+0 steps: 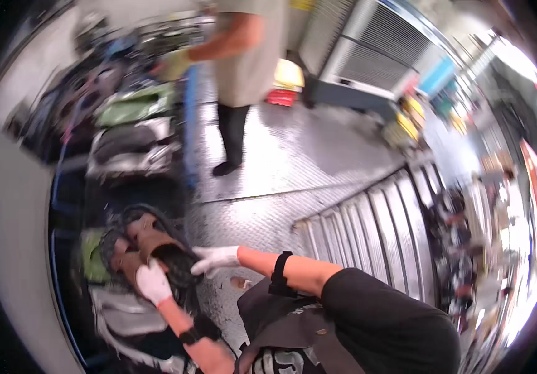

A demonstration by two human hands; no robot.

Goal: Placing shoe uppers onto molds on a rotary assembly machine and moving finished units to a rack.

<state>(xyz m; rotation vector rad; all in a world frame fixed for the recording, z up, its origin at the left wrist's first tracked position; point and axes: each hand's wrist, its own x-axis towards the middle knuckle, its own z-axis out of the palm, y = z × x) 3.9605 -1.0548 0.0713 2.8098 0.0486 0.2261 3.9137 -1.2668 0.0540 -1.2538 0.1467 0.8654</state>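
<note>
A pair of brown shoes with dark collars lies side by side over the dark rack on the left. My left hand (pixel 154 283), in a white glove, is closed on the heel end of the left shoe (pixel 130 265). My right hand (pixel 214 258), also white-gloved, has its fingers apart at the heel of the right shoe (pixel 152 238). Its fingertips reach the edge of that shoe's dark collar; blur hides how firmly they touch. A green piece (pixel 94 255) shows partly behind the left shoe. Nearer me, a pale grey moulded tray (pixel 128 315) lies below my left hand.
Farther along the blue-edged rack (pixel 191 124) are a green tray (pixel 136 105) and a white tray (pixel 97 163) holding a dark grey piece. A co-worker (pixel 250 56) stands beside it, one arm over it. A metal roller conveyor (pixel 368 234) is at the right.
</note>
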